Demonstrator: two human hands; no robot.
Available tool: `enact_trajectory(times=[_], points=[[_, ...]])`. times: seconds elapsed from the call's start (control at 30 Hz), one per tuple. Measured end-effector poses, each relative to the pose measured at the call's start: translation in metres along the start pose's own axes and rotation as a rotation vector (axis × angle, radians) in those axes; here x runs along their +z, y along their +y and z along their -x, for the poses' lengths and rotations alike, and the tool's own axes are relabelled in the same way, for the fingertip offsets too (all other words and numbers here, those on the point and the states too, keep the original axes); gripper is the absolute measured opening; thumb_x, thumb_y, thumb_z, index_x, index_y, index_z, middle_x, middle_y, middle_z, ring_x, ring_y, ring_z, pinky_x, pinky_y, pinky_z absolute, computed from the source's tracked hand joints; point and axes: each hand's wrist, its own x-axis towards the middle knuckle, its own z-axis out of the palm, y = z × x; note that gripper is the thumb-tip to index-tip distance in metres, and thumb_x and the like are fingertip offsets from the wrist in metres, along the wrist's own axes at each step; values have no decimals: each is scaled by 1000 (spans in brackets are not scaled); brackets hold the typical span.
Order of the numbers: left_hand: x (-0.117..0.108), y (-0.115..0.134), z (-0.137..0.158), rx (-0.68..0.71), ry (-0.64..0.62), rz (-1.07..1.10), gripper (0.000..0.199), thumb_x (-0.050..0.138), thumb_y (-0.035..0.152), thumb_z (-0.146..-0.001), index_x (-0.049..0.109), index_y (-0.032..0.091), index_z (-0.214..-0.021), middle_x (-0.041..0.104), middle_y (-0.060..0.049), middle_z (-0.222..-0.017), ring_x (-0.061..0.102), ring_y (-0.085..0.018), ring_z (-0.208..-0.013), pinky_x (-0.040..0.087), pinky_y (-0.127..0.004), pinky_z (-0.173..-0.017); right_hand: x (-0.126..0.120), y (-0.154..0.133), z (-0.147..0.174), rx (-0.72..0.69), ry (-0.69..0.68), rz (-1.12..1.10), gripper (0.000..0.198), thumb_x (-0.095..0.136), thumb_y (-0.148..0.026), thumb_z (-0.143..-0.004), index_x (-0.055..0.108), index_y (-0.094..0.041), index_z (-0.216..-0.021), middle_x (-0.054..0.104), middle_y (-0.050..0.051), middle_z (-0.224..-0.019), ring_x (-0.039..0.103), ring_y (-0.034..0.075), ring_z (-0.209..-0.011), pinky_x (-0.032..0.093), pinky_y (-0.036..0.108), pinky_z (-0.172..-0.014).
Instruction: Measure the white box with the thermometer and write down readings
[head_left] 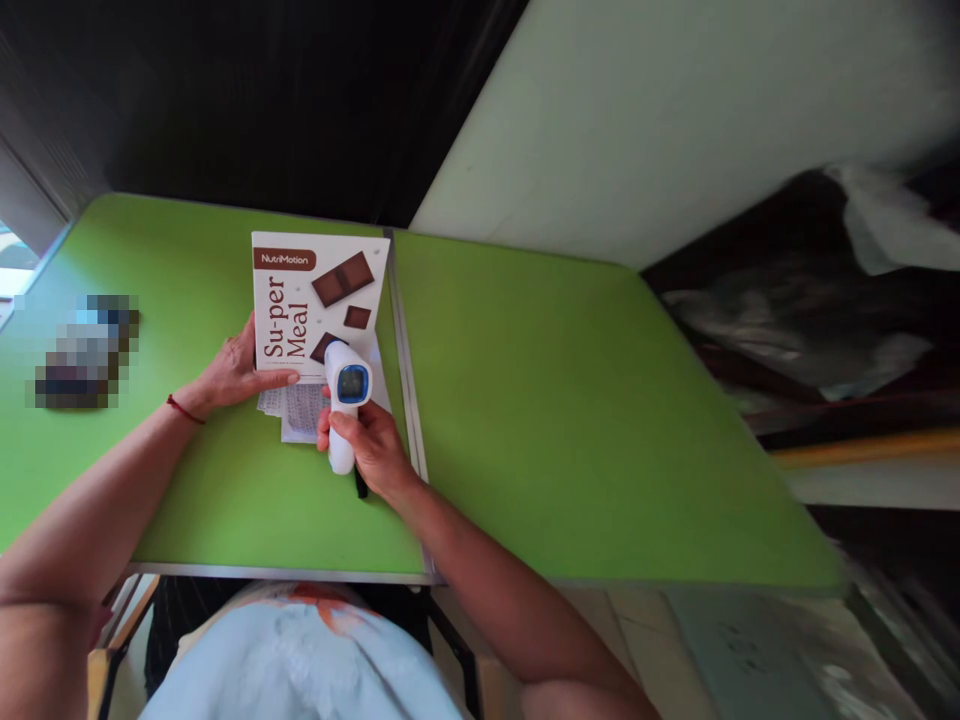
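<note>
A white and brown box (321, 300) printed "NutriMotion Su-per Meal" sits on the left half of the green table. My left hand (238, 370) grips its lower left corner, thumb across the front and fingers mostly hidden at the side. In my right hand (379, 445) is a white infrared thermometer (343, 445), its small blue-rimmed screen facing me and its head overlapping the box's lower right part. Folded printed leaflets (301, 415) stick out below the box. Beside my right wrist, the end of a thin black item (361, 485) shows; its kind is unclear.
The green folding table (585, 430) has a grey seam running just right of the box. On the far left lies a pixelated object (86, 350). A dark panel and a pale wall stand behind. To the right, a shelf (862, 450) holds plastic-wrapped items.
</note>
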Motion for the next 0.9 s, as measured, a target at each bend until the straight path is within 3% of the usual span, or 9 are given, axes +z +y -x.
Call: enact_trajectory(times=[0.27, 0.33, 0.47, 0.57, 0.67, 0.77, 0.9], points=[[0, 3, 0, -17, -5, 12, 83, 79, 70, -75, 50, 20, -135, 69, -16, -137, 69, -39, -122, 57, -57, -103, -13, -10, 4, -141, 4, 169, 33, 75, -55, -82, 64, -23, -82, 67, -1, -67, 62, 15, -58, 52, 31, -57], [0, 3, 0, -27, -4, 19, 84, 80, 70, -75, 49, 21, -136, 69, -17, -138, 68, -39, -123, 56, -58, -104, -25, -14, 2, -241, 103, 291, 30, 76, -51, -80, 66, -24, -86, 70, -1, -72, 64, 16, -63, 54, 32, -62], [0, 2, 0, -37, -31, 50, 88, 80, 68, -75, 44, 21, -140, 71, -16, -135, 70, -37, -120, 57, -58, -104, -63, -20, -7, -402, 454, 625, 43, 75, -53, -75, 71, -23, -105, 74, 4, -88, 68, 22, -77, 57, 38, -71], [0, 4, 0, -19, -16, 34, 89, 80, 69, -75, 44, 21, -140, 69, -17, -138, 69, -38, -123, 56, -57, -105, -90, -21, -15, -327, 546, 961, 50, 76, -50, -74, 72, -20, -113, 74, 10, -99, 69, 28, -89, 57, 44, -77], [0, 8, 0, 4, -1, 29, 88, 80, 69, -75, 44, 20, -140, 69, -17, -139, 69, -38, -123, 57, -56, -105, -100, -19, -18, -167, 526, 1217, 48, 77, -42, -77, 72, -20, -119, 74, 13, -107, 69, 30, -91, 55, 43, -75], [0, 9, 0, 3, 8, 36, 89, 81, 69, -75, 44, 20, -139, 70, -18, -137, 71, -37, -120, 60, -55, -100, -98, -14, -18, -121, 499, 1331, 43, 75, -37, -81, 72, -22, -120, 73, 12, -110, 69, 29, -93, 54, 41, -75], [1, 3, 1, -59, 44, 21, 95, 83, 73, -70, 45, 21, -140, 71, -18, -131, 72, -39, -115, 61, -57, -95, -98, -7, -16, -168, 495, 1378, 37, 72, -40, -86, 71, -23, -119, 71, 11, -105, 68, 27, -92, 53, 38, -73]])
